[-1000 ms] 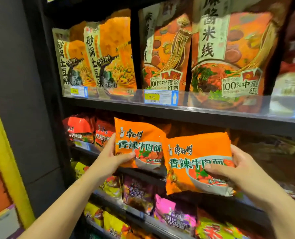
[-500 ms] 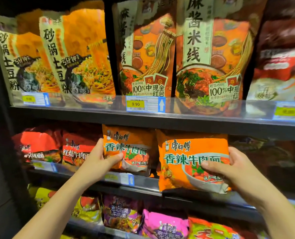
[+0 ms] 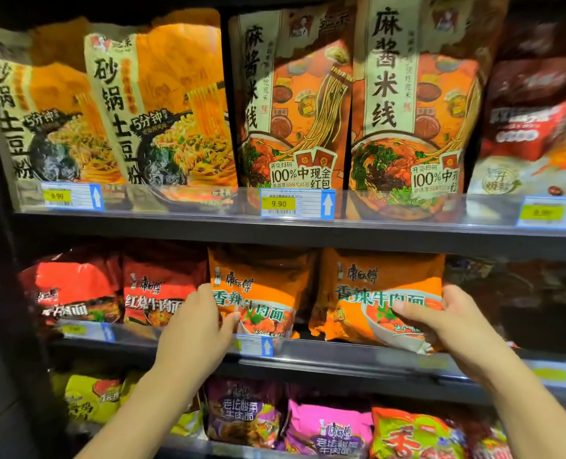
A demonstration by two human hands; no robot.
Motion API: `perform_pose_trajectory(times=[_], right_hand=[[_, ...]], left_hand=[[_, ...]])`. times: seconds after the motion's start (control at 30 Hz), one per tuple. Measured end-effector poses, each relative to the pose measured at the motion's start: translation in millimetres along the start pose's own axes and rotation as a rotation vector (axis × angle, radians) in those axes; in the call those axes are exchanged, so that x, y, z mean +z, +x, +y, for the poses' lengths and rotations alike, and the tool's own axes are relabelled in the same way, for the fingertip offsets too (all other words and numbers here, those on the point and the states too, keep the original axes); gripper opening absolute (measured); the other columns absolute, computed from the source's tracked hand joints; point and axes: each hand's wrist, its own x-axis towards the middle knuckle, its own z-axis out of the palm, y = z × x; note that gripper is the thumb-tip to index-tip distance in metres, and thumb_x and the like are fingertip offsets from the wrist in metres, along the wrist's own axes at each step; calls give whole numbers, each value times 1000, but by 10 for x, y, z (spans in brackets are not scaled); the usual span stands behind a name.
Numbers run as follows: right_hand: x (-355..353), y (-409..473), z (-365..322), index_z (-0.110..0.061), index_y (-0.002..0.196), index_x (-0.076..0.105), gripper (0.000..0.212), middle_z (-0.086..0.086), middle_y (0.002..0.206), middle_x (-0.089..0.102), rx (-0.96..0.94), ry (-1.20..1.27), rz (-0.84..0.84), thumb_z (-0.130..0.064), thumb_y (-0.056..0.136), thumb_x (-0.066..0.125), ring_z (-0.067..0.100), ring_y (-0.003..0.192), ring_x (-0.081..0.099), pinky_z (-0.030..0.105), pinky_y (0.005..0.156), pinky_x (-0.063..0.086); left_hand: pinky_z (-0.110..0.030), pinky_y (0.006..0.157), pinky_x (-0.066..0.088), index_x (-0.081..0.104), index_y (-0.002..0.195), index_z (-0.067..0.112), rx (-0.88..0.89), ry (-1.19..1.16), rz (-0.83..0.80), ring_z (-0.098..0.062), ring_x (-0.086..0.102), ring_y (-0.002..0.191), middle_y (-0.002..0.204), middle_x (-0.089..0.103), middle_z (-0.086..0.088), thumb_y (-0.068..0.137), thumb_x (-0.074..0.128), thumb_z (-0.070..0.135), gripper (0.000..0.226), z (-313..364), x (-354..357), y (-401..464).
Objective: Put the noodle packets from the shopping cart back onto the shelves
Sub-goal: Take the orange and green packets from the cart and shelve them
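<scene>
On the middle shelf (image 3: 308, 354), the left hand (image 3: 195, 329) grips one orange noodle packet (image 3: 261, 293); at its three o'clock, the right hand (image 3: 447, 323) pinches a second orange packet (image 3: 374, 293), both standing upright.

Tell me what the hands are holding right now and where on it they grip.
Each holds an orange noodle packet. The left hand grips the left packet by its left edge; the right hand grips the right packet by its right edge.
</scene>
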Motion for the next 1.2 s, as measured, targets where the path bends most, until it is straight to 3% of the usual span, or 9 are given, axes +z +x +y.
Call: perform_pose_trajectory(times=[0.1,0.3,0.47,0.6,0.77,0.87,1.0,1.13,1.2], right_hand=[[49,16,1,-2,110,64,47,12,95,79,31,-42,-15,-18,72,86,31,89,77,57,90,59],[51,111,8,-1,102,73,31,13,92,79,87,-165,-71,-20,80,83,32,88,77,59,94,56],[75,180,-2,-4,90,78,27,5,82,80,139,-299,-73,-30,81,84,23,82,77,42,83,58],[28,175,6,-4,74,75,38,-4,68,75,183,-488,-101,-39,72,90,13,62,70,23,57,46],[28,133,-27,-8,87,69,63,7,82,76,220,-729,-52,-59,58,93,23,75,70,30,61,46],[50,37,-140,-13,90,62,60,2,86,71,228,-795,-29,-58,63,90,18,77,67,27,59,47],[23,-94,-286,-21,100,55,70,-5,103,64,247,-991,-46,-73,62,81,14,92,62,38,86,56],[-25,-303,-428,-21,150,42,121,4,151,51,281,-1117,-54,-85,52,75,24,132,53,45,106,48],[-48,-437,-497,-25,156,34,134,1,157,44,289,-1140,-49,-91,45,71,24,139,47,46,110,46]], left_hand=[[-33,64,43,43,96,22,44,116,-9,-19,56,82,87,53,4,92,64,55,39,-7,-60,-2],[-35,68,54,36,119,28,102,-27,62,-16,58,91,103,47,9,78,78,56,64,43,-254,-91],[-32,68,54,41,115,40,196,-68,-17,-3,55,83,90,51,20,81,73,60,51,242,-284,-100],[-35,77,55,44,118,44,201,-103,-139,-3,58,88,94,56,23,79,72,64,52,356,-219,-74],[-28,70,48,44,119,45,228,-45,-207,0,57,90,96,53,29,78,69,69,53,415,-194,-54],[-28,70,47,43,122,45,253,8,-255,-3,57,94,101,53,27,79,67,70,56,450,-225,-56],[-29,73,49,41,128,45,316,83,-317,-6,56,97,111,56,23,79,64,73,62,501,-282,-39],[-34,84,50,40,136,43,412,144,-390,-12,59,115,127,58,19,78,63,74,70,598,-323,-22],[-36,88,50,39,140,42,475,160,-422,-13,57,121,134,56,18,78,64,73,73,680,-328,-28]])
